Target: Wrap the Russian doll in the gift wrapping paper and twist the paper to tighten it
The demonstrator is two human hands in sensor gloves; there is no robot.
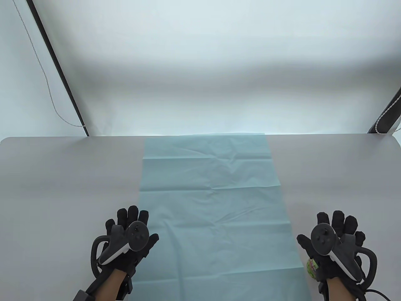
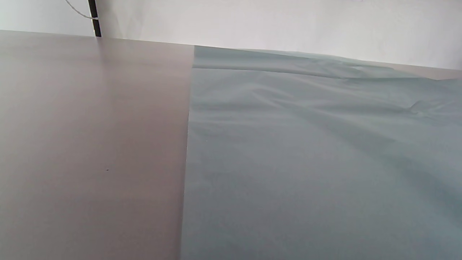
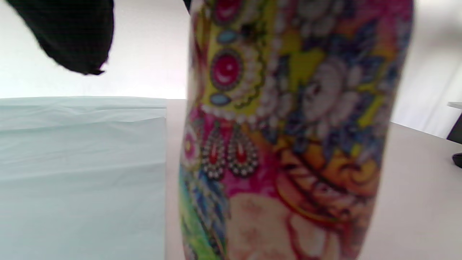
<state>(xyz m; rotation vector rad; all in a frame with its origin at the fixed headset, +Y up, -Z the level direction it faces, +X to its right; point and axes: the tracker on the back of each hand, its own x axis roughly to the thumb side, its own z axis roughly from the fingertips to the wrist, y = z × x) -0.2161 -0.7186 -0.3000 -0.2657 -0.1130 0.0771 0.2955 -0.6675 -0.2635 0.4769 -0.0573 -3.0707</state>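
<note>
A long sheet of light blue wrapping paper (image 1: 216,203) lies flat down the middle of the grey table, creased across; it also fills the left wrist view (image 2: 306,162) and the left of the right wrist view (image 3: 79,173). My left hand (image 1: 131,225) is spread with straight fingers at the paper's left edge, its thumb over that edge. Just right of the paper, my right hand (image 1: 335,229) is also spread with straight fingers. Beneath its wrist a bit of the brightly painted Russian doll (image 1: 312,268) shows. The doll (image 3: 288,137) looms close and blurred in the right wrist view.
The grey table (image 1: 62,188) ends at a white backdrop. A black pole (image 1: 59,69) with a thin cord rises at the back left. Another pole (image 1: 387,116) stands at the back right corner.
</note>
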